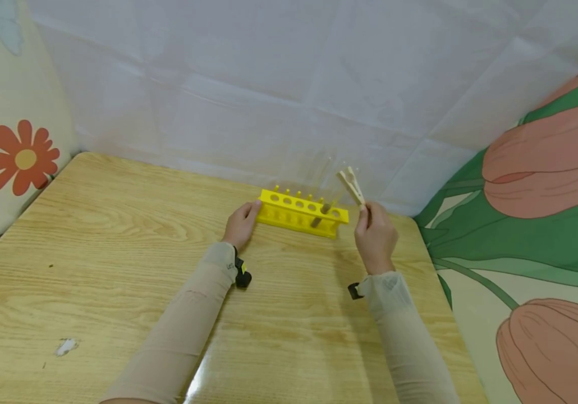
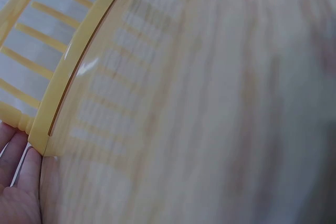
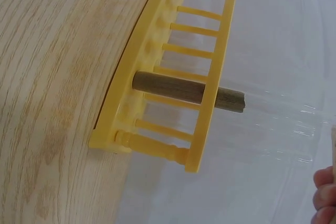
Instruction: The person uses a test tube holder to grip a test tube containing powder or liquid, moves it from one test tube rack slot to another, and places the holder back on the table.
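Observation:
A yellow test tube rack (image 1: 289, 210) stands on the table near the back wall. My left hand (image 1: 241, 224) grips its left end, with fingers (image 2: 13, 153) around the end post in the left wrist view. In my right hand (image 1: 377, 235) is a wooden test tube clamp (image 1: 352, 186), pinched by its lower end just beyond the rack's right end. Toward the rack's right side stands a glass test tube with a dark brown filling (image 3: 173, 87) in its lower part. More clear glass (image 3: 294, 156) shows beside it; whether the clamp touches a tube I cannot tell.
The wood-grain table (image 1: 142, 235) has a torn white spot (image 1: 66, 347) at the front left. A pale sheet (image 1: 248, 84) hangs close behind the rack. Flower-printed cloth (image 1: 536, 224) borders the right side, and another flower print (image 1: 21, 160) the left.

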The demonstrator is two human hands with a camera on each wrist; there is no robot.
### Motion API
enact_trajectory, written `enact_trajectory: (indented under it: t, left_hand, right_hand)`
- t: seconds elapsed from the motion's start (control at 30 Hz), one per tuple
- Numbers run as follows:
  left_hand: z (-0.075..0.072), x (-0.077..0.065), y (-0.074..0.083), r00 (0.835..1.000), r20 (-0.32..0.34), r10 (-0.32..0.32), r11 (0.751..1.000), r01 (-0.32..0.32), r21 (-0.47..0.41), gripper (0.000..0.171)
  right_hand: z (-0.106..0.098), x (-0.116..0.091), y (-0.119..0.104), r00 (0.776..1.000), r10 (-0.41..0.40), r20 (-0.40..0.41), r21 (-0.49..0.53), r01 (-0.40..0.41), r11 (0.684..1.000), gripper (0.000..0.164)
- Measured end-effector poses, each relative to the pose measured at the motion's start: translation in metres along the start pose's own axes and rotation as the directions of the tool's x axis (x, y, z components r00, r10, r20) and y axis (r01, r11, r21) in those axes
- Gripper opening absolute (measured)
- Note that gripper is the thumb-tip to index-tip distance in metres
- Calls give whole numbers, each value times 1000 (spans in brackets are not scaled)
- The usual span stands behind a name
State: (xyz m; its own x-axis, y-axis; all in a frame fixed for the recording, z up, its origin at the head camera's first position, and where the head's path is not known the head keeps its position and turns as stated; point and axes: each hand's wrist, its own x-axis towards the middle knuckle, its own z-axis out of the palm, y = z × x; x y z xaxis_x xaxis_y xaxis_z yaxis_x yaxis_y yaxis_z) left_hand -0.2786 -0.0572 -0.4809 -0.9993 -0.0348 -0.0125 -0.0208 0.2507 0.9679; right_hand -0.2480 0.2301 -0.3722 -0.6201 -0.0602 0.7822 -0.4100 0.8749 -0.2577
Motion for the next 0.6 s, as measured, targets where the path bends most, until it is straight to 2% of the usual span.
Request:
enact_trajectory:
  t: [0.17,0.37,0.6]
  left_hand:
    - [0,-1,1,1000,-6,-4,1000,4,3,66]
    - [0,-1,0,1000,0,-1,1000,1,2,66]
    - [0,-3,4,1000,-4,-5,1000,5,3,66]
  right_hand:
    - [1,-1,1,999,-6,-49,13,7,1000,18]
    - [3,-7,0,994,32,-109,64,-25,998,18]
    - [3,-15,0,989,54,-141,94,-41,995,17]
